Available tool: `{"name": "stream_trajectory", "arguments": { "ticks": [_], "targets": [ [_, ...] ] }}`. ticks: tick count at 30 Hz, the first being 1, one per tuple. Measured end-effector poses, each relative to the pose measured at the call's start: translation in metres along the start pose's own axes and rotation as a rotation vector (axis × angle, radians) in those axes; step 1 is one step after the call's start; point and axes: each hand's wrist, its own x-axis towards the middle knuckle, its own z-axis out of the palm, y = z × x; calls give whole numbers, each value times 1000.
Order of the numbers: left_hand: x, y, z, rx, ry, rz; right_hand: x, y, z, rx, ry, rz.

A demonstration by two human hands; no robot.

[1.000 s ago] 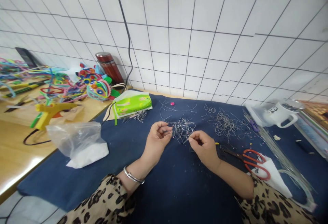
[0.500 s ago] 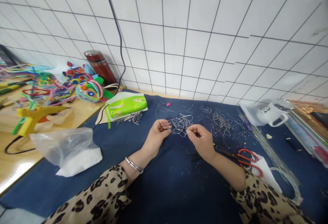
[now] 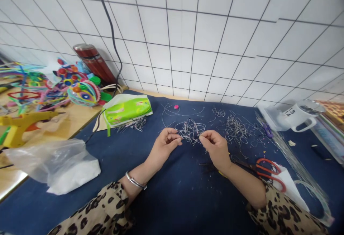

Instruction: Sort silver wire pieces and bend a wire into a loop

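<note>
Head view: my right grip (image 3: 217, 149) pinches a wire at the right edge of the wire tangle (image 3: 191, 132), thumb pressed to forefinger; my left grip (image 3: 163, 146) is curled at the tangle's left edge, and whether its fingertips are closed on wire I cannot tell. The tangle lies between both hands. Likely failures: a hard pull could bend the thin loops or tighten them, since they cross one another; a strand so fine could slip from my fingertips; stray ends could hook the loose wire (image 3: 168, 112) just beyond; and my right forearm, close to the scissors (image 3: 271, 172), could knock them. The surface carries a dark blue cloth (image 3: 176, 201), with a wire heap (image 3: 237, 130) at right, a green packet (image 3: 127, 110) and a plastic bag (image 3: 73, 176) at left, and a white mug (image 3: 298, 117) at far right. A tiled wall (image 3: 209, 34) stands behind, crossed by a black cable (image 3: 109, 18).
</note>
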Motion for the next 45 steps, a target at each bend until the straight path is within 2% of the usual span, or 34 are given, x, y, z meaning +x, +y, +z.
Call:
{"name": "stream_trajectory", "arguments": {
  "ticks": [4,12,23,31,39,42,45],
  "targets": [
    [-7,2,5,-12,46,36,-2,-2,-1,0,-11,-4],
    [-13,3,7,-146,35,-57,-6,-3,1,-46,-9,-41],
    [-20,12,10,-168,51,-56,-8,-1,2,-158,-5,-140],
    [-25,9,24,4,138,40,-11,2,6,-316,-3,-358],
    [-35,12,31,274,12,189,-20,7,10,-428,-35,-628],
    [-38,13,32,387,-2,307,-23,5,9,-410,-40,-646],
    [-37,13,29,499,-7,404,-26,-2,9,-359,-68,-598]
  ]
}}
